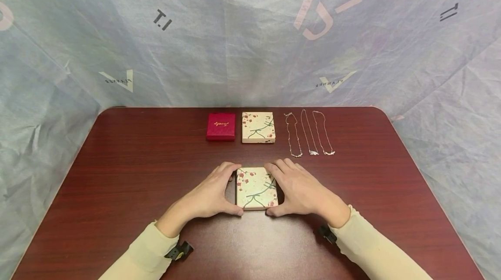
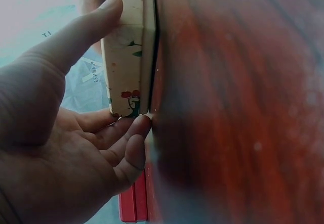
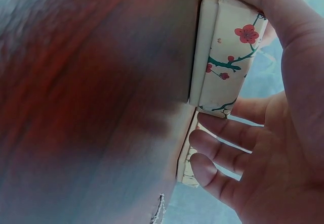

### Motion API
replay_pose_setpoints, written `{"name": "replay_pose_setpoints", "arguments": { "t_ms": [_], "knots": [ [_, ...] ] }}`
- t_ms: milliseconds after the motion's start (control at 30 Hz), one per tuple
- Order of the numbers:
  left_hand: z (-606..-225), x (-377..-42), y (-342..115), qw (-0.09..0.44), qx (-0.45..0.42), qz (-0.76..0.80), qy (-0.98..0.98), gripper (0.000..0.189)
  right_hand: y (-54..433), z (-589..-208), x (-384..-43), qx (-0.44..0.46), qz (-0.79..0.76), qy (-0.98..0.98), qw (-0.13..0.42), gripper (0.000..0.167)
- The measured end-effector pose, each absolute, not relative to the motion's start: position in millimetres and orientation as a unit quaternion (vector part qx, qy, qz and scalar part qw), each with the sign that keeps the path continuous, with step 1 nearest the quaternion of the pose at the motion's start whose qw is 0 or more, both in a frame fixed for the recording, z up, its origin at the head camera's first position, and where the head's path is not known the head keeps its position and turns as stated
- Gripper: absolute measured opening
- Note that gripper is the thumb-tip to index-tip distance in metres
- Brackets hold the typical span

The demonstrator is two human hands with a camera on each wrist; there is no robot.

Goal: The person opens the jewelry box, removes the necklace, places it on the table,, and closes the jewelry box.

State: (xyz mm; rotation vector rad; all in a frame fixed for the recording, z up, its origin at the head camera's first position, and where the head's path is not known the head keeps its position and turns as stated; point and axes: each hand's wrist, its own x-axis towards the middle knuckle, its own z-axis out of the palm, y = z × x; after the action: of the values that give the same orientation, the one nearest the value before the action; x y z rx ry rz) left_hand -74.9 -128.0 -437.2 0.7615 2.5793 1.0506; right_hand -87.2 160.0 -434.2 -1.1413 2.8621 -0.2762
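Note:
A cream gift box [image 1: 256, 188] printed with red blossoms and green branches lies on the table between both hands. My left hand [image 1: 213, 191] grips its left end, thumb at the near corner and fingers at the far one. At the right end my right hand [image 1: 299, 188] holds it the same way. In the left wrist view, the thumb lies on the near side of the box [image 2: 124, 57], fingertips at its far edge. A narrow plain band shows below the patterned lid [image 3: 230, 57] in the right wrist view.
Toward the back of the dark red wooden table [image 1: 137, 175] sit a small red box [image 1: 221, 126] with gold lettering and a second blossom-patterned box [image 1: 258, 127]. Right of them, three fine necklaces lie stretched out: one left [image 1: 296, 155], one middle [image 1: 313, 152], one right [image 1: 329, 153]. Grey cloth [image 1: 219, 54] hangs behind.

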Motion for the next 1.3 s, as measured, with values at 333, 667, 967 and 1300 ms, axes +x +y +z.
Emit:
{"name": "replay_pose_setpoints", "arguments": {
  "t_ms": [333,667,967,1300],
  "knots": [
    [-436,-73,-128,0.126,0.260,0.348,0.892,0.115,160,-435,-87,-0.369,-0.091,0.925,0.023,0.118],
    [-435,-73,-124,0.119,0.265,0.332,0.898,0.116,160,-431,-87,-0.372,-0.085,0.924,0.021,0.116],
    [-433,-75,-120,0.124,0.267,0.321,0.900,0.116,163,-431,-90,-0.372,-0.087,0.924,0.022,0.117],
    [-431,-79,-116,0.126,0.264,0.321,0.901,0.115,165,-431,-94,-0.367,-0.088,0.926,0.024,0.116]
  ]
}}
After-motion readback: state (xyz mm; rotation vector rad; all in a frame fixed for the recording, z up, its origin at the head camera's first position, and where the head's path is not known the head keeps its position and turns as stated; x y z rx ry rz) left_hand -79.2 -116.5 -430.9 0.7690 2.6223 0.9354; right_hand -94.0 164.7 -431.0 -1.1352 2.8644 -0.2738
